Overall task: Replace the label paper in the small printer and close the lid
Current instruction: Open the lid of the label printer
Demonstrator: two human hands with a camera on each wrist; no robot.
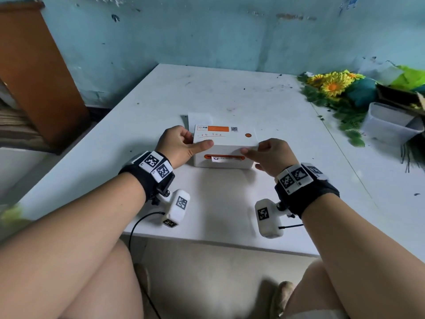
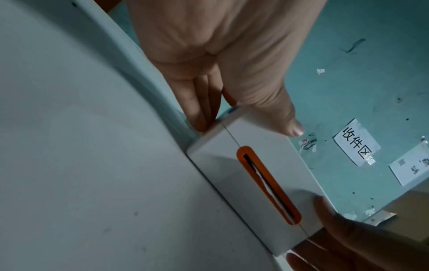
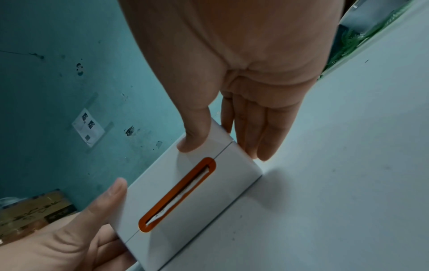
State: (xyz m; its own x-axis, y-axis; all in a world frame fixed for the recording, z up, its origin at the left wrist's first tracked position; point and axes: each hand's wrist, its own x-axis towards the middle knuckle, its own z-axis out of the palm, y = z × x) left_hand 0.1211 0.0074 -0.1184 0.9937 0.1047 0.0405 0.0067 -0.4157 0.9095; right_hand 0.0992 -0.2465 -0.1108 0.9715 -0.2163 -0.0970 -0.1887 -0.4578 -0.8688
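**Head view: both hands clasp the shut printer**

Head camera shows the small white printer [image 1: 224,148] standing on the white table [image 1: 264,104], lid down. The left hand [image 1: 181,145] grasps its left end, thumb laid across the lid's front edge, fingers down the side. The right hand [image 1: 270,156] grasps the right end the same way, thumb on the front face. A strip of label paper [image 1: 222,158] pokes from the orange-rimmed slot [image 1: 224,157]. White paper [image 1: 199,119] lies just behind the printer. Artificial sunflowers [image 1: 333,82] and a clear plastic tub [image 1: 388,123] sit at the table's right.
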